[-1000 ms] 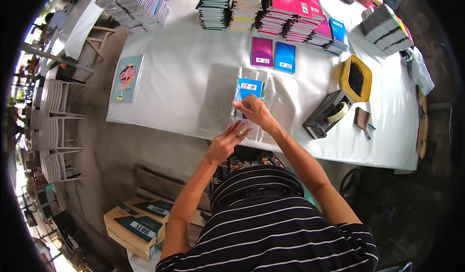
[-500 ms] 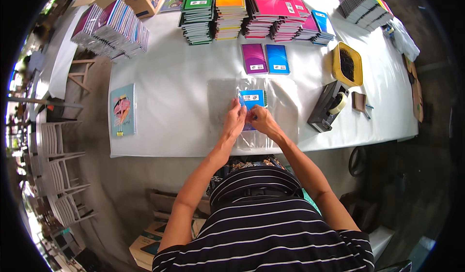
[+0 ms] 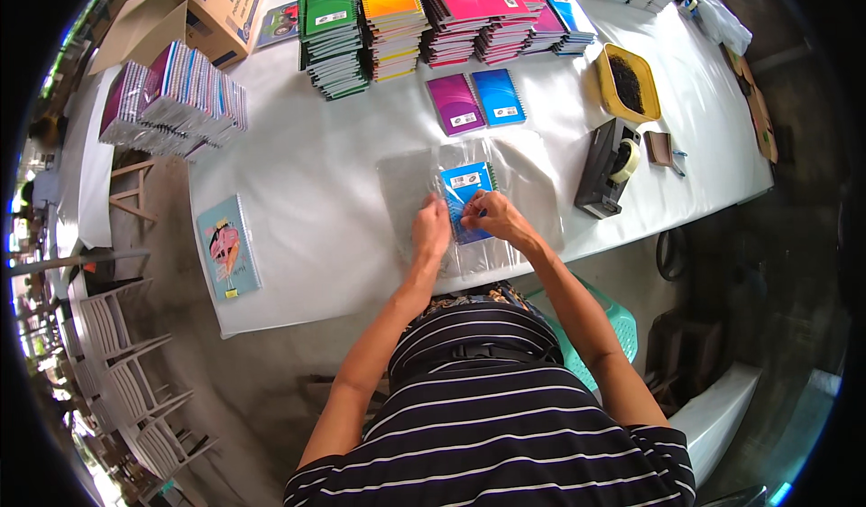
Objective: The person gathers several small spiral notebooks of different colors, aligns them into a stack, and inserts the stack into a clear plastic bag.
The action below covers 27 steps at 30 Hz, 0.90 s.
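A blue spiral notebook [image 3: 462,180] lies in front of me on the table, with clear plastic film [image 3: 528,178] over and around it. My right hand [image 3: 496,217] is above its lower right part, thumb and fingers pinched together; whatever is between them is too small to make out. Beside the notebook's left edge is my left hand [image 3: 431,229], its fingers smeared by motion. Just beyond the film, a purple notebook [image 3: 456,104] and another blue notebook [image 3: 499,97] lie side by side.
Stacks of green [image 3: 332,47], yellow [image 3: 392,29] and red notebooks [image 3: 474,6] line the far side. To the right are a black tape dispenser [image 3: 603,169], a yellow tub [image 3: 654,87] and a small brown tray [image 3: 658,149]. A light-blue notebook [image 3: 225,245] lies left, near wrapped notebooks [image 3: 185,96].
My left hand has drawn back left from the notebook, uncovering more of its cover. The right hand stays pinched over it. The whole view has turned and shifted slightly.
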Tool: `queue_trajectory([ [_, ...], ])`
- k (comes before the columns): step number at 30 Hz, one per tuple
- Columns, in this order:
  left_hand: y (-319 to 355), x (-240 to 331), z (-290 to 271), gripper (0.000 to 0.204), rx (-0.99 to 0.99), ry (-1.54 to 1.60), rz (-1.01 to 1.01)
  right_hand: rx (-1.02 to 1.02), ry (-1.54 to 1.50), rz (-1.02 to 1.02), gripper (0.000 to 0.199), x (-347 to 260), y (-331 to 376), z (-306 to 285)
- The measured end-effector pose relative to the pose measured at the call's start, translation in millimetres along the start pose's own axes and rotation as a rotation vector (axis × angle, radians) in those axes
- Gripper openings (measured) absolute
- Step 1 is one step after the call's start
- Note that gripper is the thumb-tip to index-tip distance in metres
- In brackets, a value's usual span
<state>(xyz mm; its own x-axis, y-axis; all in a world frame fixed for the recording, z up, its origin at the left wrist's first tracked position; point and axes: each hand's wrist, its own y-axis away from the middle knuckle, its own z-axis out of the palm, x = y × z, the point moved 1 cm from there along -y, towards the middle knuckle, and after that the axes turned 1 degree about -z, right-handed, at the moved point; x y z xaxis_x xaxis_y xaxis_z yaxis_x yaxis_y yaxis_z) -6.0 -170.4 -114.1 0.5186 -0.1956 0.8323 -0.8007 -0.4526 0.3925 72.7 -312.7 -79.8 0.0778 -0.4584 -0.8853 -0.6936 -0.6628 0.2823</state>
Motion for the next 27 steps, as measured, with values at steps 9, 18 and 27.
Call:
queue_trajectory([
  [9, 1, -19, 10, 0.072, -0.136, 0.320, 0.019, 0.106, 0.076, 0.088, 0.035, 2, -2, 12],
  [18, -2, -21, -9, 0.038, -0.130, 0.074, -0.034, 0.021, 0.034, 0.038, 0.028, -5, 2, 4],
  [27, 6, -28, 2, 0.070, -0.019, 0.197, 0.121, -0.147, -0.030, -0.094, 0.020, -3, 3, -10],
])
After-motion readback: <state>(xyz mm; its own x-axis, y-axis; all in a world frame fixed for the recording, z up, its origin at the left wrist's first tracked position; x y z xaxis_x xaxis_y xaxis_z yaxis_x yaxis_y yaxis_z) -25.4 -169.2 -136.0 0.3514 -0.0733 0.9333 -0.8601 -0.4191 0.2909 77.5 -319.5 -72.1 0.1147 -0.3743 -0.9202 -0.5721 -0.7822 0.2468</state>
